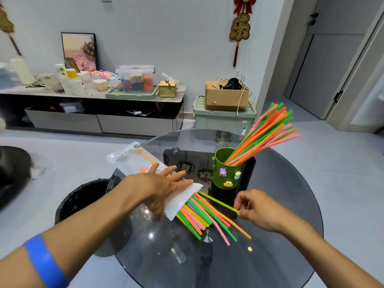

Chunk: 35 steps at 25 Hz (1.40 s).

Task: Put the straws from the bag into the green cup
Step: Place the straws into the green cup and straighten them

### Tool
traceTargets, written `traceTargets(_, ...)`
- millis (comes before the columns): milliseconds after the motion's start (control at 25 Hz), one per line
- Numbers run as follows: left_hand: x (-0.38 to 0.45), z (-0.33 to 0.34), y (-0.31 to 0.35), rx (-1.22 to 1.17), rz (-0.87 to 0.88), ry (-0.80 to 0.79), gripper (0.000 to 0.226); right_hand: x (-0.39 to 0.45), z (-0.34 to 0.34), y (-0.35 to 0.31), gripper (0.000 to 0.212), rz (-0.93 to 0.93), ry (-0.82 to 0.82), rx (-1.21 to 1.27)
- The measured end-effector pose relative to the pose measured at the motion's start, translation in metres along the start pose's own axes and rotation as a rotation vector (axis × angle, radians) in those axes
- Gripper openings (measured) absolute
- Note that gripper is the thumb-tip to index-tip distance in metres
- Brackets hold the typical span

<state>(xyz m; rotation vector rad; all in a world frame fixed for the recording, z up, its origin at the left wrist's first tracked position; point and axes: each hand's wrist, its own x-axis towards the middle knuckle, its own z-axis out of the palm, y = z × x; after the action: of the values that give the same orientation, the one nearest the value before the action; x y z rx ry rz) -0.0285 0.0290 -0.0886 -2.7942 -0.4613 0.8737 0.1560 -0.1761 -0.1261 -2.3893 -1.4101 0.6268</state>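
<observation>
Round glass tabletop [280, 204], dark and reflective, and under its left edge a black bin [83, 200] shows on the floor. Behind, a low sideboard [93, 94] crowded with paper cups, a clear storage tub and a gold box; to its right a pale green crate [220, 119] carries a cardboard box [226, 96] with cables spilling out. Nothing stands between the bag and the cup but bare glass.

The left hand [164, 183] lies flat, fingers straight and spread, pressing down on the white plastic bag [141, 161], and it covers the bag's middle, so the print there is hard to read. The bag's far end hangs past the tabletop rim.

The right hand [257, 206] pinches the near tip of one yellow-green straw [218, 201] between thumb and fingers; the remaining fingers are curled.

Loose straws [207, 219] in green, orange, pink, yellow and purple fan out of the bag's open mouth toward the camera. The green cup [226, 173], stuck with small cartoon figures, stands upright just right of the bag, with a bunch of cup straws [268, 132] leaning out to the right.
</observation>
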Motion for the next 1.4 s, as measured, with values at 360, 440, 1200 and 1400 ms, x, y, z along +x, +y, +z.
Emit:
traceTargets(360,0.022,-0.004,0.007,0.055,0.104,0.243,0.119,0.008,0.032,-0.038,0.008,-0.03,0.171,-0.027)
traceTargets(440,0.022,0.003,0.01,0.036,0.066,0.359,0.113,0.008,0.036,-0.042,0.01,-0.004,0.224,-0.12)
traceTargets(1200,0.018,0.029,0.002,-0.005,-0.093,0.567,0.095,0.017,0.044,-0.062,0.03,-0.007,0.174,-0.31)
traceTargets(1400,0.018,0.031,0.0,-0.005,-0.113,0.548,0.096,0.012,0.045,-0.065,0.033,-0.021,0.217,-0.438)
